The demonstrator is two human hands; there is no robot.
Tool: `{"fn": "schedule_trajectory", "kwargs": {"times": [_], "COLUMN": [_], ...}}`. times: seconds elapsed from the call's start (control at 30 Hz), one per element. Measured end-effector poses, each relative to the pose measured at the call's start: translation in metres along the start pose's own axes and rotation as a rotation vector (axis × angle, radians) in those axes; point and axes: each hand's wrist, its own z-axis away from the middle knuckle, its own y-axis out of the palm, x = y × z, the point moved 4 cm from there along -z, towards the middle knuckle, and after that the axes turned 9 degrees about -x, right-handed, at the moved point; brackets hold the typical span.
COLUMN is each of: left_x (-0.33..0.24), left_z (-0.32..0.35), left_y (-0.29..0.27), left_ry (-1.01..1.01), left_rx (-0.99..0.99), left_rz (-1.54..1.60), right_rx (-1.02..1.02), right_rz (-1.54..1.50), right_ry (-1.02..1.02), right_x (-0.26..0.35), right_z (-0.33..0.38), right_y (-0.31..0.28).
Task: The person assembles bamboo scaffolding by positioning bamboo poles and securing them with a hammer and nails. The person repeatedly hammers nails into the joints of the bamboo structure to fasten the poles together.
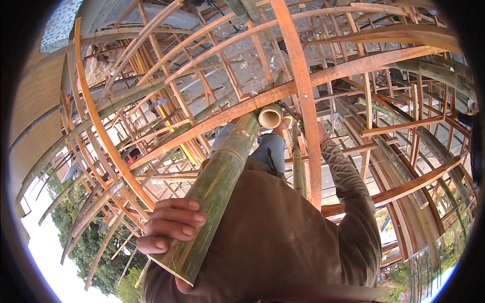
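My left hand (pixel 174 227) is wrapped round the near end of a thick green bamboo pole (pixel 222 169), fingers over its upper side and thumb tip showing below. The pole slants away from me up to a long wooden beam (pixel 242 107). Close by its far end, another bamboo piece shows its round, hollow cut end (pixel 270 116). My right hand (pixel 319 134) reaches up behind an upright wooden plank (pixel 303 91), which hides most of its fingers. Left of the plank, beside that hand, a thin dark tool with a green part (pixel 300 122) sticks out near a yellowish strip.
Crossing timber beams and bamboo poles form a framework all round me. Stacked long planks (pixel 399 187) lie on the right. A tiled wall (pixel 38 121) stands at far left, with trees (pixel 96 242) below it. Ground shows far down through the gaps.
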Motion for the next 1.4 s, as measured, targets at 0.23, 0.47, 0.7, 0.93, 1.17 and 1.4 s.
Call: {"fn": "schedule_trajectory", "kwargs": {"times": [0.23, 0.47, 0.7, 0.93, 1.17, 1.4], "left_x": [0.0, 0.0, 0.003, 0.001, 0.001, 0.001], "left_z": [-0.001, -0.002, -0.003, -0.005, -0.004, -0.002], "left_y": [0.0, 0.0, 0.0, -0.001, -0.002, -0.002], "left_ry": [0.009, 0.024, 0.045, 0.026, 0.038, 0.035], "left_rx": [0.002, 0.021, 0.011, 0.064, 0.051, 0.042], "left_rz": [0.001, 0.025, 0.072, 0.041, 0.05, 0.062], "right_rx": [-0.012, -0.077, -0.046, -0.132, -0.001, -0.085], "right_rz": [0.109, 0.015, 0.274, 0.116, 0.393, -0.097], "right_ry": [0.173, 0.109, 0.109, 0.006, 0.113, 0.148], "right_x": [-0.013, 0.015, 0.048, -0.004, -0.013, 0.024], "right_z": [0.007, -0.008, -0.002, 0.004, 0.004, -0.002], "right_y": [0.001, 0.004, -0.006, 0.013, 0.013, 0.003]}}
